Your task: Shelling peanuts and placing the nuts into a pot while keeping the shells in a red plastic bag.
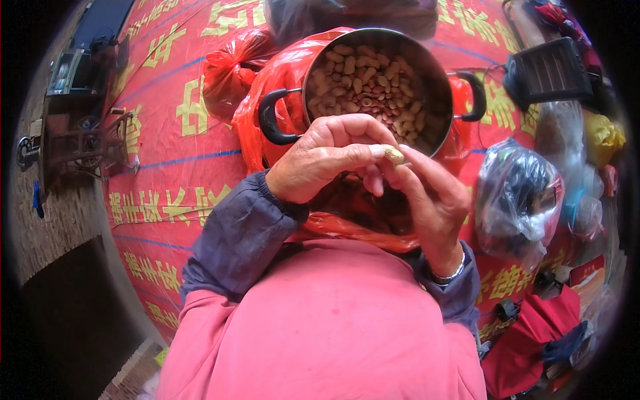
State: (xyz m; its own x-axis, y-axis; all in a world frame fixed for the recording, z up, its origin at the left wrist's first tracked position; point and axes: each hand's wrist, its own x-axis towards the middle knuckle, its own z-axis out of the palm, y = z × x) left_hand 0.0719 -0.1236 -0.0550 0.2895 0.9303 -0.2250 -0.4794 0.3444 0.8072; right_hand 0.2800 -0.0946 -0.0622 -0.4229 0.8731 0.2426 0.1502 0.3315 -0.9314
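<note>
An unshelled peanut is pinched between the fingertips of my left hand and my right hand, just over the near rim of a metal pot. That pot has two black handles and holds peanuts in their shells, with loose pinkish-red kernels in the middle. Red plastic bags lie around and under the pot. Below my hands is the opening of a red bag with dark contents I cannot make out.
A knotted red bag is left of the pot; a dark bag stands behind it. To the right are a black heater-like device and a clear bag with dark contents. Red cloth lies lower right. A treadle sewing machine base stands far left.
</note>
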